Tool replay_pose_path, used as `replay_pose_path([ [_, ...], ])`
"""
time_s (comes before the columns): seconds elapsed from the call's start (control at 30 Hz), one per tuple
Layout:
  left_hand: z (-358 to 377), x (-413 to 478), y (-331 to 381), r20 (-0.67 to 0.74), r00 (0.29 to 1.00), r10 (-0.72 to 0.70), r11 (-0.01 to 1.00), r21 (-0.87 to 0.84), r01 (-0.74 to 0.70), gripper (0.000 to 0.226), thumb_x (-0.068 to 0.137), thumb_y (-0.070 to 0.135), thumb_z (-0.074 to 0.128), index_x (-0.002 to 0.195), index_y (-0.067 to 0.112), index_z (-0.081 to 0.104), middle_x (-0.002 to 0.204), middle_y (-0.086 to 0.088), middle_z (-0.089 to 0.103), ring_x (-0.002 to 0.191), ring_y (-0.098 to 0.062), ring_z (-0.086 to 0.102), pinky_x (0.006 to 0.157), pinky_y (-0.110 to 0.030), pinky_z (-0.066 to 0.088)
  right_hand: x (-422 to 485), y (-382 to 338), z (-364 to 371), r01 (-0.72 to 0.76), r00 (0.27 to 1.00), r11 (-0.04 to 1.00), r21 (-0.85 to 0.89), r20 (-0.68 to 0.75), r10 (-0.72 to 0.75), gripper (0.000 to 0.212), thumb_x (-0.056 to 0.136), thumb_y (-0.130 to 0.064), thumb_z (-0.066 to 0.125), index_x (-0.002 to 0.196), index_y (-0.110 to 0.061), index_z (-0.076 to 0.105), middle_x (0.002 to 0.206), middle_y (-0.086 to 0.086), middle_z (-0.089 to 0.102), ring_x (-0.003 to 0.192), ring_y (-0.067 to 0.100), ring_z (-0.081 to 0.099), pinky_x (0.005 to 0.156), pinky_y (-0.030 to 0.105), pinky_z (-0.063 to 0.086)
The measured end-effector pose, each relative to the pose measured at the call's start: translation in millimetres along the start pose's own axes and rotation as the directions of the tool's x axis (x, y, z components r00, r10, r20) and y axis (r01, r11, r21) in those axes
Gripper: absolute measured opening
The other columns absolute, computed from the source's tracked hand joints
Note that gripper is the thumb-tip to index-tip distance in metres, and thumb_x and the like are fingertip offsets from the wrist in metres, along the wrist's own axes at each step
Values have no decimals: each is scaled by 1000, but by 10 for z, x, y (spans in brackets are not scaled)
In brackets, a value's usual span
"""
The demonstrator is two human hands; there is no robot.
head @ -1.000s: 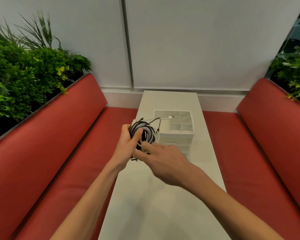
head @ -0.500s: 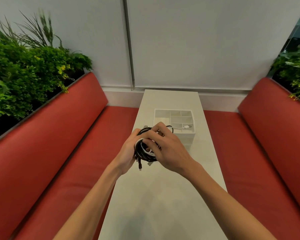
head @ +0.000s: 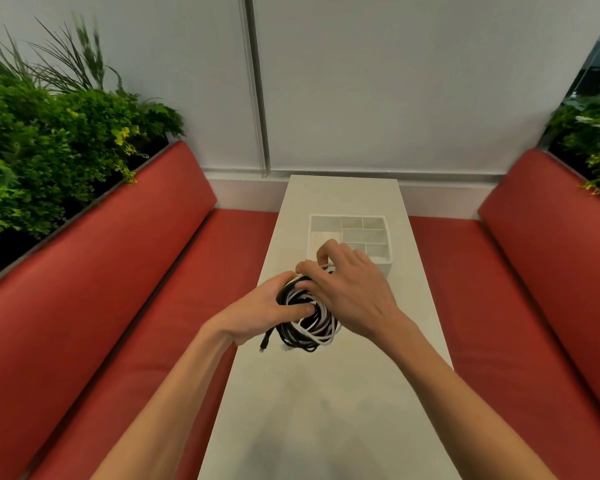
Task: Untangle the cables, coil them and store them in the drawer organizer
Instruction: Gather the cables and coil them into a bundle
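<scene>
A pale wall (head: pixel 395 81) closes the view in front of you. Red seats (head: pixel 101 271) run along both sides, and green plants (head: pixel 49 140) stand behind their backrests. Between the seats a long white bench (head: pixel 326 410) goes from you to the wall. On its far half stands the white organizer (head: pixel 389 237), divided into several compartments.

Your right hand (head: pixel 354 296) is in front of the organizer and hides its near left corner. The fingers (head: pixel 321 252) of this hand are curled over the top of the cables (head: pixel 309 329) and pinch a white strand. Your left hand (head: pixel 264 313) grips the bundle from the left, the thumb (head: pixel 303 309) pressing on the loops.

The cables, black and white together, are a rough coil between both hands, over the middle of the bench and just before the organizer. A black plug (head: pixel 264 342) hangs loose under your left hand.
</scene>
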State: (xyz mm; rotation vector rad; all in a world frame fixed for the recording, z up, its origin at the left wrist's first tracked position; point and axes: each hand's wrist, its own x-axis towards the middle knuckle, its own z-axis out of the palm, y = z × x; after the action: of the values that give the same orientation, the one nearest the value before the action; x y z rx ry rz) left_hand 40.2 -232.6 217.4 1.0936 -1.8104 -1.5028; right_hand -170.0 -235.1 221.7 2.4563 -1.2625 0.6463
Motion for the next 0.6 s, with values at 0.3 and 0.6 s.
replay_pose_path([
  [0.3, 46, 7, -5, -104, 994, 45, 999, 25, -43, 26, 99, 32, 76, 102, 8, 68, 79, -5, 64, 73, -18, 57, 69, -36, 47, -130, 90, 103, -374, 926, 573, 729, 331, 184, 42, 120, -42, 28, 111, -23, 64, 100, -5, 68, 95, 17, 67, 90, 40, 52],
  [0.6, 174, 34, -10, -324, 945, 49, 995, -71, -76, 41, 105, 43, 64, 107, 3, 67, 75, -7, 65, 69, -20, 57, 70, -37, 48, -196, -199, 210, -476, 861, 382, 792, 331, 387, 31, 114, -48, 46, 129, -23, 55, 103, -17, 74, 101, 5, 69, 87, 28, 55],
])
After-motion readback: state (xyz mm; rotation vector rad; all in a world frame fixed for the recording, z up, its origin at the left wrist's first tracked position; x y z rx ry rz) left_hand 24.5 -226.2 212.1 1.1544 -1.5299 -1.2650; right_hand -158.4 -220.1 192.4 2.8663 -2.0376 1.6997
